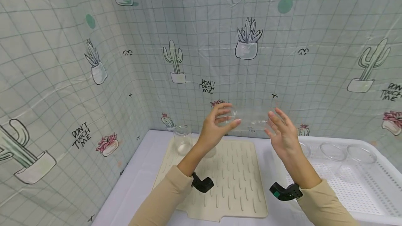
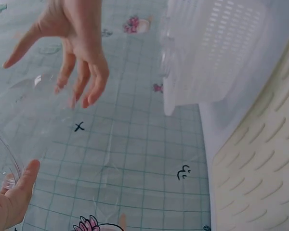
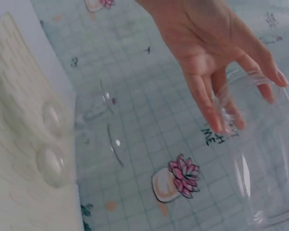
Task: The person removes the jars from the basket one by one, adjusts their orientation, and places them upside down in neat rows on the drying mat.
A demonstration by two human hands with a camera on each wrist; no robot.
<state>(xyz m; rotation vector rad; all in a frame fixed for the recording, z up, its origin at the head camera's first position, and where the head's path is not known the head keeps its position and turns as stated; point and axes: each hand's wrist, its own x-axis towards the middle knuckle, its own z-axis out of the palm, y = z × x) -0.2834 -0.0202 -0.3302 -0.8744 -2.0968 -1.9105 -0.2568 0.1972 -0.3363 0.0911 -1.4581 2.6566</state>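
Container [image 1: 253, 118], clear — sideways | left grip [image 1: 215, 126] pinching one end | right grip [image 1: 285, 136] spread wide at other end — contact unclear

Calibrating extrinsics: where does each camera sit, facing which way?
Head: worn on head, faces forward-down at clear cup; left hand, right hand, sleeves show.
Left wrist: worn there, faces right hand and white basket; part of left hand shows too.
Right wrist: worn there, faces left hand and ribbed mat; right hand not seen.
Both wrist views share cup, left hand, mat.

A clear, cylindrical glass [image 1: 252, 118] is held sideways between the hands [image 1: 214, 125].
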